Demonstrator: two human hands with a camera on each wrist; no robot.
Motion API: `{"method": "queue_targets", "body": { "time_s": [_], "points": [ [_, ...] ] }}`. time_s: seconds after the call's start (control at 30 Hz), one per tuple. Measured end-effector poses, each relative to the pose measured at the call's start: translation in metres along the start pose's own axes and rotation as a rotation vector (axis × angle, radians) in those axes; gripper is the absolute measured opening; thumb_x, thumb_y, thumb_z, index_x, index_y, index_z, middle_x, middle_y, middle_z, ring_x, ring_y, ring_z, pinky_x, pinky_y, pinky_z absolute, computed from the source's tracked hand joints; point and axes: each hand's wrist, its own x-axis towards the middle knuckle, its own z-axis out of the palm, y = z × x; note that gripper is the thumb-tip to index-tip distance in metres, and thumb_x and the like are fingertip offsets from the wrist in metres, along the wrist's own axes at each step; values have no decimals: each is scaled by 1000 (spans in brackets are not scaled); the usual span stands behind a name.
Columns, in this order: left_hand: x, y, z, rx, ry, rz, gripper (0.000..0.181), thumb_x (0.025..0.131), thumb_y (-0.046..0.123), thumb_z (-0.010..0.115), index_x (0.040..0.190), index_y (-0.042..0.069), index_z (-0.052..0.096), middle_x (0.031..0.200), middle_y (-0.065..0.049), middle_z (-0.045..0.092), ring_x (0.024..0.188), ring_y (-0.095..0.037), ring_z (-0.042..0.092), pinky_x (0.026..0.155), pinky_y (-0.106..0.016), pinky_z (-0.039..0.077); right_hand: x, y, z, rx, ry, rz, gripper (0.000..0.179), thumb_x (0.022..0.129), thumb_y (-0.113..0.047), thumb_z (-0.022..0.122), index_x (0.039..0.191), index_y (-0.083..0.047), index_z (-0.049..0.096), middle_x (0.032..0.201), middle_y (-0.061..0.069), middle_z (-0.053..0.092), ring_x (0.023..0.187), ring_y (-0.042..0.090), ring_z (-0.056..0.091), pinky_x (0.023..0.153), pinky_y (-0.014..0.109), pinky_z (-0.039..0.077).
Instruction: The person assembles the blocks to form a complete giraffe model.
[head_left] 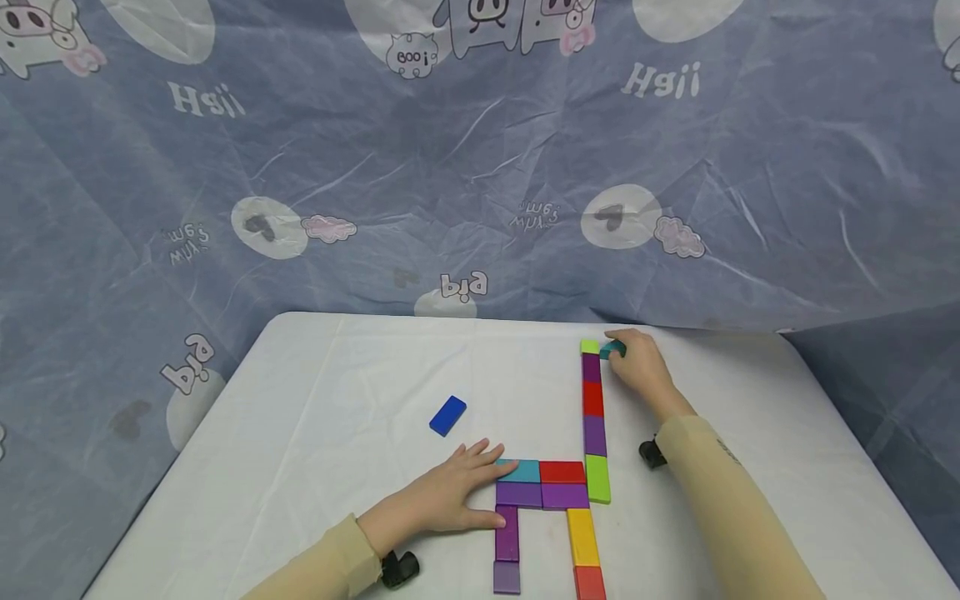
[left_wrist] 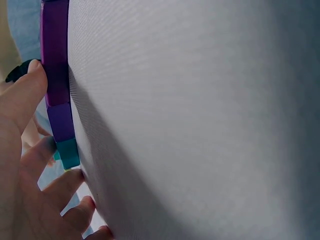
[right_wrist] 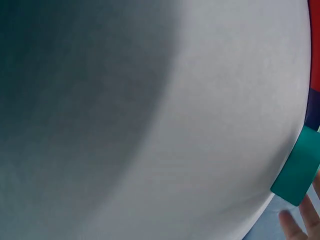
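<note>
My right hand (head_left: pixel 641 367) pinches a teal block (head_left: pixel 612 349) at the top of a tall column of blocks, beside its light green end block (head_left: pixel 590 347). The right wrist view shows the teal block (right_wrist: pixel 298 167) tilted, with fingertips at its far side. My left hand (head_left: pixel 457 492) lies with spread, fairly straight fingers at the left side of the lower blocks. Its index finger touches a light blue block (head_left: pixel 525 472), and its thumb touches a dark purple block (head_left: pixel 507 542). In the left wrist view, the thumb presses the side of the purple block (left_wrist: pixel 55 55).
A dark blue block (head_left: pixel 447 416) lies apart on the white table (head_left: pixel 360 375). Red (head_left: pixel 562 472), purple (head_left: pixel 564 496) and yellow (head_left: pixel 582 537) blocks join the layout. A patterned blue-grey sheet (head_left: pixel 450 167) hangs behind the table's back edge.
</note>
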Motion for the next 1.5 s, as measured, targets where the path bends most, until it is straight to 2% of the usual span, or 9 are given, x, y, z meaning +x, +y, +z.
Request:
{"method": "queue_targets", "body": {
  "time_s": [0.17, 0.33, 0.43, 0.57, 0.8, 1.5],
  "points": [
    [0, 1, -1, -5, -1, -4, 75, 89, 57, 64, 153, 31, 35, 162, -4, 30, 152, -31, 21, 121, -56, 21, 1, -8, 2, -27, -32, -94, 38, 95, -14, 57, 129, 1, 62, 139, 25, 54, 135, 50, 37, 114, 63, 26],
    [0, 1, -1, -7, -3, -5, 75, 89, 57, 64, 153, 30, 36, 162, -4, 30, 151, -31, 22, 121, -56, 21, 2, -16, 6, -101, -124, -141, 41, 95, -20, 59, 132, -3, 62, 142, 22, 54, 139, 52, 29, 111, 74, 20],
    [0, 1, -1, -7, -3, -4, 75, 89, 57, 64, 153, 30, 36, 162, -4, 30, 151, -31, 22, 121, -56, 22, 3, -19, 9, -144, -186, -134, 43, 96, -24, 59, 135, -7, 60, 146, 20, 50, 142, 53, 24, 108, 79, 14],
    [0, 1, -1, -2, -2, -5, 75, 89, 57, 63, 154, 30, 35, 162, -4, 30, 152, -31, 21, 121, -56, 21, 3, -21, 11, -165, -234, -93, 45, 96, -27, 61, 137, -10, 58, 149, 19, 47, 144, 53, 18, 109, 80, 8],
    [-1, 1, -3, -7, 3, 0, 75, 89, 55, 65, 153, 29, 37, 161, -5, 30, 151, -32, 21, 121, -56, 21, 4, -21, 11, -161, -241, -75, 47, 95, -27, 62, 138, -10, 58, 149, 19, 46, 144, 54, 17, 109, 80, 7],
    [0, 1, -1, -7, -3, -4, 76, 88, 56, 65, 153, 30, 36, 162, -4, 30, 151, -31, 22, 121, -56, 22, 1, -19, 6, -173, -267, -102, 47, 97, -30, 60, 139, -9, 57, 152, 19, 43, 144, 54, 18, 108, 80, 9]
  ]
}}
